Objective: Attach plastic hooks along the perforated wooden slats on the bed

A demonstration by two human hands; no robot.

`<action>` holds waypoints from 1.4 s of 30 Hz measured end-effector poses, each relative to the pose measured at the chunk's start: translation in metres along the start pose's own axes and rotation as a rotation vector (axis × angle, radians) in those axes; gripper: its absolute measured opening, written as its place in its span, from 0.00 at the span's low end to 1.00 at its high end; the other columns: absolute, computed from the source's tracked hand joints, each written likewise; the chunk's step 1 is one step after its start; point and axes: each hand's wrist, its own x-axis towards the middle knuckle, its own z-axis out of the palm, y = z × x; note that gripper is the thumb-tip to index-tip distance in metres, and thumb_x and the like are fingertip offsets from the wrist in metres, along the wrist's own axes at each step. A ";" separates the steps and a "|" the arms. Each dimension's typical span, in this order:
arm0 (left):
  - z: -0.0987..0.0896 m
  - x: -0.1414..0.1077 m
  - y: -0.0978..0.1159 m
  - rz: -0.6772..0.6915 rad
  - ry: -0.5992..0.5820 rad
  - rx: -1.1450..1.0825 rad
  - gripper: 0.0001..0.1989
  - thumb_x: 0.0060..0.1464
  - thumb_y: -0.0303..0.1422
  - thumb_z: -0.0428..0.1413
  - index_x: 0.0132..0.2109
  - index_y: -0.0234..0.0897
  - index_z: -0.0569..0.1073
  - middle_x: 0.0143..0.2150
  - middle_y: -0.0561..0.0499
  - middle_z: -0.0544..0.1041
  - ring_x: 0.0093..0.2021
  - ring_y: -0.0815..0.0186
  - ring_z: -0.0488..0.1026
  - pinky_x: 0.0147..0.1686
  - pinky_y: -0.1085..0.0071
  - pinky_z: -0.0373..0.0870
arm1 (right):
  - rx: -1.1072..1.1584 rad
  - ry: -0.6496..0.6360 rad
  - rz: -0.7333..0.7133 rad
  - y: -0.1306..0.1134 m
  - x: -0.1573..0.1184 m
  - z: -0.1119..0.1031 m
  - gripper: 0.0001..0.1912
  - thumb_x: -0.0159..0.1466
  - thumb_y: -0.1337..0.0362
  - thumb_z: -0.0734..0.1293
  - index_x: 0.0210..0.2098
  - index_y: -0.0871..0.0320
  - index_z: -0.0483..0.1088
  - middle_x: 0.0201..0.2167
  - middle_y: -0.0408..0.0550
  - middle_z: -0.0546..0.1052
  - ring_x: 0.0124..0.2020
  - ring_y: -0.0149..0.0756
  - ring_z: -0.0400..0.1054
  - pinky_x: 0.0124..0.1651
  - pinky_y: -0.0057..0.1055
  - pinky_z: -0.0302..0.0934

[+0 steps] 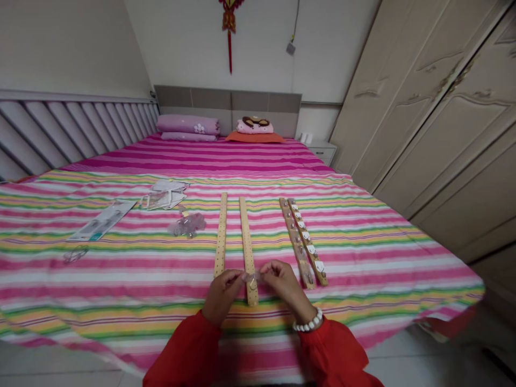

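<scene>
A clear adhesive hook [252, 278] with a metal hook lies across the near end of a perforated wooden strip [246, 231]. Its left edge is pinched in my left hand [220, 295], and my right hand [284, 285], with a white bead bracelet at the wrist, pinches its right edge. Whether the hook is stuck down or just above the wood, I cannot tell. A second bare wooden strip [221, 231] lies to the left, its near end close to my left fingers. On the right lie a strip with clear hooks [296, 242] and a strip with white-backed hooks [307, 239].
Left of the strips is a loose pile of clear hooks [188, 224]. Farther left are white packets [165, 194], a flat hook package [102, 221] and some thin metal pieces [76, 253]. Everything rests on a striped bedsheet [141, 290]; a wardrobe [435, 107] stands at right.
</scene>
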 end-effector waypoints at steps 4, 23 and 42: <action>-0.003 -0.003 0.003 0.052 -0.030 0.063 0.16 0.51 0.44 0.53 0.31 0.36 0.78 0.30 0.49 0.78 0.32 0.64 0.73 0.34 0.70 0.68 | -0.084 -0.026 -0.027 -0.004 0.004 0.001 0.01 0.43 0.68 0.66 0.19 0.58 0.69 0.13 0.34 0.63 0.18 0.26 0.53 0.23 0.24 0.47; 0.021 -0.011 -0.015 -0.359 0.047 -0.420 0.21 0.29 0.44 0.66 0.28 0.34 0.72 0.21 0.51 0.74 0.23 0.69 0.71 0.27 0.71 0.68 | 0.228 0.043 0.083 0.024 -0.018 0.015 0.20 0.44 0.51 0.75 0.29 0.60 0.75 0.18 0.41 0.73 0.20 0.30 0.66 0.25 0.27 0.61; 0.025 -0.010 -0.028 -0.239 0.046 -0.223 0.18 0.35 0.48 0.60 0.23 0.36 0.70 0.19 0.54 0.71 0.22 0.68 0.67 0.26 0.71 0.63 | 0.224 0.090 0.118 0.035 -0.014 0.019 0.13 0.43 0.59 0.73 0.26 0.61 0.75 0.14 0.39 0.71 0.15 0.26 0.60 0.20 0.25 0.55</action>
